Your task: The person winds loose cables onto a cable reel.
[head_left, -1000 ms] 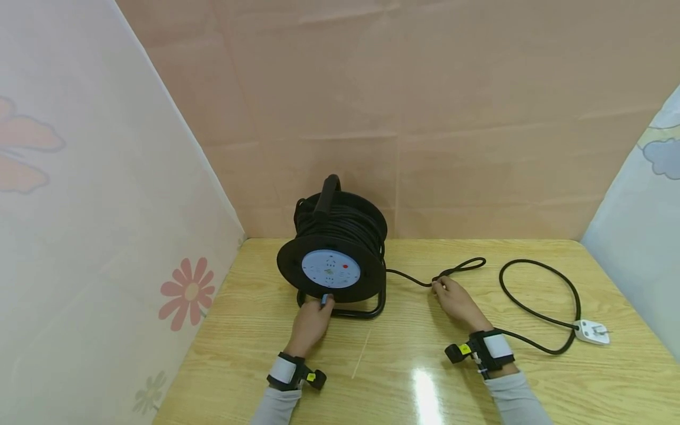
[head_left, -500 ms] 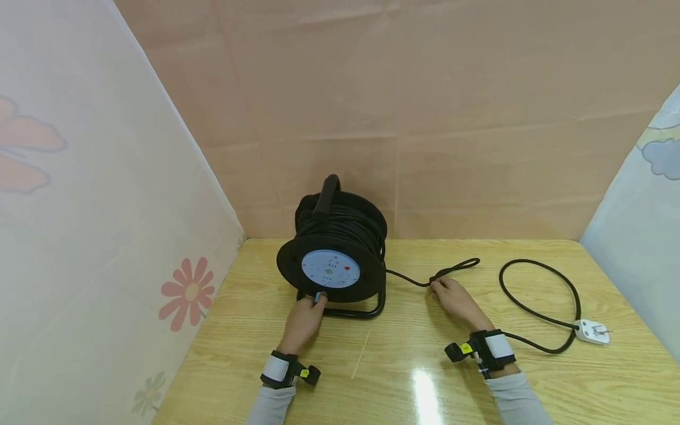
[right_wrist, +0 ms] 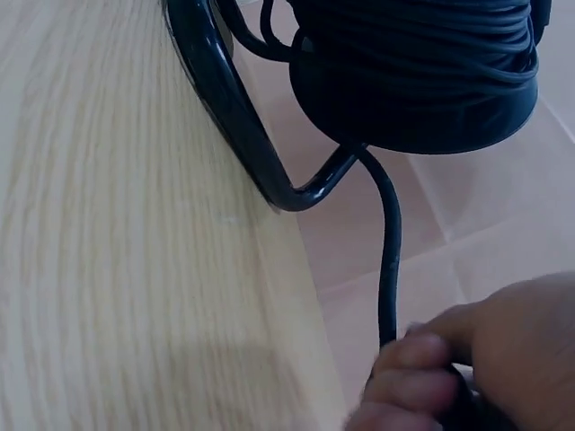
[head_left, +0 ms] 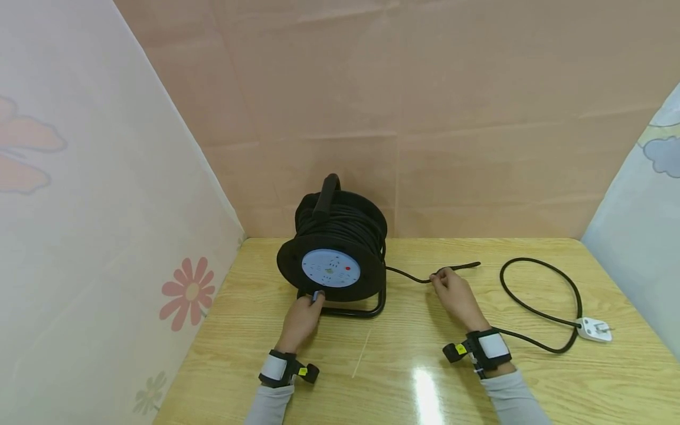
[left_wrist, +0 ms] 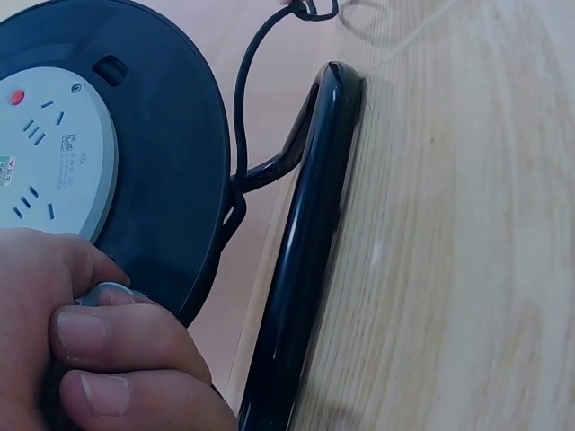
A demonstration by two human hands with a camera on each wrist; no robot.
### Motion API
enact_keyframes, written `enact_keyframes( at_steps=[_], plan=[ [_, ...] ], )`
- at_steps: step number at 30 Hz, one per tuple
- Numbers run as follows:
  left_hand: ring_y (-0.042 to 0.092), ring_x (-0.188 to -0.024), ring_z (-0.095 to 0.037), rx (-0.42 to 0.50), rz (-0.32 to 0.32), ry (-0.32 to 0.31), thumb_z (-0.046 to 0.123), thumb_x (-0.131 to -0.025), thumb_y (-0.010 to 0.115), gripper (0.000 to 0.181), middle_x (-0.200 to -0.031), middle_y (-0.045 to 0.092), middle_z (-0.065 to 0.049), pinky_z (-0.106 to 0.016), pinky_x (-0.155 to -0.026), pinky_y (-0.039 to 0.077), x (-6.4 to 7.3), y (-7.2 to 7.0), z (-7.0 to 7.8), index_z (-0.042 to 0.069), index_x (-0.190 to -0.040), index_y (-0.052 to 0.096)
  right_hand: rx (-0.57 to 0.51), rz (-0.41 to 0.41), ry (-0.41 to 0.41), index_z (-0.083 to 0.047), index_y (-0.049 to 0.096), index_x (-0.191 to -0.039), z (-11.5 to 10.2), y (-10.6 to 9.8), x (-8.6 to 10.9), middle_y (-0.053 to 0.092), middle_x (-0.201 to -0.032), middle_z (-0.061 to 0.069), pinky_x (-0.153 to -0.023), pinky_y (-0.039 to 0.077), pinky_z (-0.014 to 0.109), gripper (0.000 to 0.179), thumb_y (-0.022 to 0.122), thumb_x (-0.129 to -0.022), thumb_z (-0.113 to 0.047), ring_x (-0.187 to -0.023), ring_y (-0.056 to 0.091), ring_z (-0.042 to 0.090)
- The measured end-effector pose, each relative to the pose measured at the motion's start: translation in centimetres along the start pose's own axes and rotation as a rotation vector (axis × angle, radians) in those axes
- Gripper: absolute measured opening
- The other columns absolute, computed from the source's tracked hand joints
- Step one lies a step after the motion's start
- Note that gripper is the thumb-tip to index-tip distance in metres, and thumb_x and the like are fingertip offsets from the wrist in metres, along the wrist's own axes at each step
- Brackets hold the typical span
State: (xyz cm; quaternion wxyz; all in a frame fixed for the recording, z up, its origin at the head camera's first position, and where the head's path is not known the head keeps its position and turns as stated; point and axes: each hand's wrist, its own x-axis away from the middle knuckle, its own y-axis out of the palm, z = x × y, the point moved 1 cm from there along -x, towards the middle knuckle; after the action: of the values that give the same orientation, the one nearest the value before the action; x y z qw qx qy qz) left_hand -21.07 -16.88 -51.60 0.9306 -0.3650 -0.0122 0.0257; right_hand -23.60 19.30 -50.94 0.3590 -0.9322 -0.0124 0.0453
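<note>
A black cable reel (head_left: pixel 347 221) stands on the table, wound with black cable. On its front flange is a pale blue socket panel (head_left: pixel 329 268) with a red button. My left hand (head_left: pixel 301 323) grips a small grey-blue knob (left_wrist: pixel 108 291) at the flange's lower edge, fingers curled around it. To the right of the reel, my right hand (head_left: pixel 458 300) pinches the black cable (right_wrist: pixel 390 242) between thumb and fingers. The cable runs from the reel's right side to that hand. A short doubled end (head_left: pixel 467 265) sticks out beyond the fingertips.
The reel rests on a black tubular stand (left_wrist: pixel 310 242) and has a carrying handle (head_left: pixel 326 198) on top. At the right, more cable (head_left: pixel 574 289) curves in a loop to a white plug (head_left: pixel 594 329). A papered wall (head_left: pixel 478 147) rises behind the table.
My left hand has shifted slightly left with the knob, and the socket panel has turned a little. The cable loop past my right fingers has narrowed; that hand has risen slightly.
</note>
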Motion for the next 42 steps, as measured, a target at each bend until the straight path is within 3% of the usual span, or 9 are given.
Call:
enact_keyframes(
  at_steps=[3, 8, 12, 15, 19, 24, 31, 37, 42],
  plan=[
    [0.036, -0.049, -0.015, 0.003, -0.004, -0.003, 0.043, -0.101, 0.042, 0.048, -0.057, 0.035, 0.002, -0.028, -0.045, 0.025, 0.0, -0.1, -0.1, 0.014, -0.062, 0.044, -0.048, -0.036, -0.015, 0.004, 0.047, -0.115, -0.1, -0.2, 0.1, 0.062, -0.085, 0.019, -0.051, 0.041, 0.032, 0.028, 0.037, -0.107, -0.020, -0.062, 0.053, 0.023],
    [0.036, -0.050, -0.015, 0.011, -0.005, -0.008, 0.042, -0.100, 0.042, 0.048, -0.058, 0.036, 0.001, -0.028, -0.045, 0.025, 0.0, -0.3, -0.1, 0.014, -0.062, 0.044, -0.131, -0.110, 0.053, 0.001, 0.045, -0.117, -0.3, -0.5, 0.2, 0.061, -0.091, 0.019, -0.063, 0.040, 0.035, 0.025, 0.033, -0.108, -0.020, -0.077, 0.055, 0.028],
    [0.036, -0.050, -0.016, 0.022, -0.011, -0.009, 0.041, -0.101, 0.042, 0.047, -0.058, 0.036, 0.001, -0.028, -0.045, 0.025, 0.0, -0.4, -0.1, 0.013, -0.062, 0.044, -0.079, -0.121, 0.122, 0.006, 0.047, -0.114, -0.1, -0.3, 0.0, 0.054, -0.088, 0.017, -0.059, 0.038, 0.034, 0.031, 0.036, -0.106, -0.023, -0.069, 0.047, 0.024],
    [0.036, -0.050, -0.016, 0.025, -0.012, -0.007, 0.041, -0.101, 0.042, 0.047, -0.058, 0.036, 0.001, -0.028, -0.046, 0.025, 0.0, -0.3, -0.1, 0.013, -0.063, 0.044, 0.002, -0.079, 0.149, 0.006, 0.048, -0.112, 0.2, 0.1, -0.1, 0.054, -0.087, 0.015, -0.054, 0.038, 0.032, 0.042, 0.045, -0.103, -0.034, -0.065, 0.046, 0.020],
    [0.037, -0.050, -0.016, 0.022, -0.009, -0.004, 0.041, -0.100, 0.043, 0.047, -0.057, 0.036, 0.001, -0.028, -0.045, 0.025, -0.1, -0.1, -0.1, 0.013, -0.062, 0.045, 0.101, -0.005, 0.112, 0.004, 0.049, -0.106, 0.6, 0.5, -0.1, 0.059, -0.085, 0.015, -0.050, 0.038, 0.031, 0.048, 0.054, -0.098, -0.042, -0.060, 0.047, 0.019],
    [0.037, -0.050, -0.016, 0.007, -0.007, -0.002, 0.043, -0.100, 0.042, 0.048, -0.058, 0.037, 0.001, -0.028, -0.046, 0.026, -0.3, -0.1, -0.2, 0.013, -0.063, 0.045, 0.176, 0.070, 0.020, 0.002, 0.056, -0.103, 0.4, 0.3, 0.1, 0.061, -0.079, 0.012, -0.048, 0.037, 0.031, 0.032, 0.051, -0.101, -0.029, -0.054, 0.045, 0.017],
    [0.037, -0.051, -0.016, -0.012, 0.012, 0.003, 0.043, -0.100, 0.042, 0.048, -0.059, 0.036, 0.001, -0.029, -0.046, 0.026, -0.4, -0.4, -0.2, 0.014, -0.062, 0.044, 0.159, 0.021, -0.003, 0.006, 0.057, -0.108, -0.2, -0.6, 0.3, 0.057, -0.075, 0.011, -0.047, 0.037, 0.031, 0.027, 0.039, -0.105, -0.014, -0.053, 0.046, 0.018],
    [0.038, -0.051, -0.016, -0.017, 0.006, -0.008, 0.043, -0.100, 0.042, 0.048, -0.059, 0.037, 0.000, -0.029, -0.046, 0.027, -0.3, -0.3, -0.3, 0.013, -0.063, 0.045, 0.106, -0.075, 0.110, 0.009, 0.052, -0.107, -0.4, -0.6, 0.4, 0.053, -0.080, 0.014, -0.052, 0.036, 0.030, 0.029, 0.037, -0.102, -0.016, -0.059, 0.044, 0.019],
    [0.038, -0.051, -0.016, -0.003, 0.001, -0.009, 0.044, -0.100, 0.042, 0.048, -0.058, 0.037, 0.001, -0.029, -0.046, 0.026, -0.2, -0.2, -0.3, 0.013, -0.063, 0.045, 0.144, -0.007, 0.164, 0.006, 0.046, -0.107, 0.2, -0.2, 0.5, 0.053, -0.076, 0.011, -0.046, 0.035, 0.030, 0.042, 0.047, -0.100, -0.035, -0.054, 0.043, 0.017]
  ],
)
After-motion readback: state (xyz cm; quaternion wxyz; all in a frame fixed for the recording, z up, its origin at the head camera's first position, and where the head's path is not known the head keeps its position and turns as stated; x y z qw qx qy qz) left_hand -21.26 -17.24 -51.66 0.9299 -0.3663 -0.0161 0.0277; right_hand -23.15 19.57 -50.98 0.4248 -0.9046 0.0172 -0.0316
